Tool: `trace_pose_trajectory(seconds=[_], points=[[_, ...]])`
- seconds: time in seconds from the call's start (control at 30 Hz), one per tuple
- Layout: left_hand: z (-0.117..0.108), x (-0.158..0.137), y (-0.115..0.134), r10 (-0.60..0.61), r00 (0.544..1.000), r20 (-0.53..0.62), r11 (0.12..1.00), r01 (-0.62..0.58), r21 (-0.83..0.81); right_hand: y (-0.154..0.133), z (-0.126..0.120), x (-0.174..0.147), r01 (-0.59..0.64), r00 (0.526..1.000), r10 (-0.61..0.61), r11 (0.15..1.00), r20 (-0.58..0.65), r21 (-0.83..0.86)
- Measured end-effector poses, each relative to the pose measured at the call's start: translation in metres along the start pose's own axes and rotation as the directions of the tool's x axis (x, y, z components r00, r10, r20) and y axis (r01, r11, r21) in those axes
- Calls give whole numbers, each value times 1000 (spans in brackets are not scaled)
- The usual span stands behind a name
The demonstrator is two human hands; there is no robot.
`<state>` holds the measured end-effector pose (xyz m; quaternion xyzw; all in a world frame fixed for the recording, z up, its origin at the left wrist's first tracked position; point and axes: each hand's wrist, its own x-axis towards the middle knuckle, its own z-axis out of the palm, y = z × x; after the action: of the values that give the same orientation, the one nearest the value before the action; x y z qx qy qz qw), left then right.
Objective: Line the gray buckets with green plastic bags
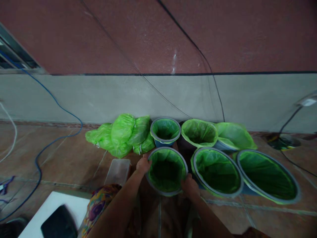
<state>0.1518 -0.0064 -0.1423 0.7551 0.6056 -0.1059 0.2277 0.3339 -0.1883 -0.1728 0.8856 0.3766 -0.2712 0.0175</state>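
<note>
A round waste bin (pixel 167 193) with a grey rim and a green plastic liner stands in front of me, its inside dark. My left hand (pixel 144 164) has its fingers closed over the left side of the rim. On the opposite side, my right hand (pixel 189 186) grips the rim at the lower right. Just behind is a smaller lined bin (pixel 165 140) with a grey rim. To the right stand two more grey-rimmed lined bins, a middle one (pixel 218 195) and a far right one (pixel 268 152). Behind these, green liners (pixel 199 144) drape over the tops of two others.
Several tied, full-looking green bags (pixel 123 130) lie against the wall. A translucent lidded box (pixel 118 171) sits by my left forearm. At lower left is a white surface (pixel 44 206) with a dark object (pixel 59 223). A blue cable (pixel 37 162) crosses the tiled floor.
</note>
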Motion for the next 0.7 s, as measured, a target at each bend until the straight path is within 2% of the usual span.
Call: trace_pose_trajectory(seconds=[0.17,0.3,0.4,0.57,0.7], points=[[13,-26,-1,-27,985,-168,995,42,89,-2,-6,3,-82,994,89,990,-62,110],[14,-33,5,-44,988,-150,994,58,94,-5,-12,3,-76,983,94,990,-158,119],[8,-33,8,-68,988,-137,995,77,65,-9,-16,0,-73,975,96,990,-203,117],[-7,-45,11,-85,978,-192,996,89,13,-15,-24,-8,-35,951,82,986,-297,162],[-22,-48,14,-68,970,-232,997,60,-40,-11,-27,-11,-44,929,128,969,-347,241]])
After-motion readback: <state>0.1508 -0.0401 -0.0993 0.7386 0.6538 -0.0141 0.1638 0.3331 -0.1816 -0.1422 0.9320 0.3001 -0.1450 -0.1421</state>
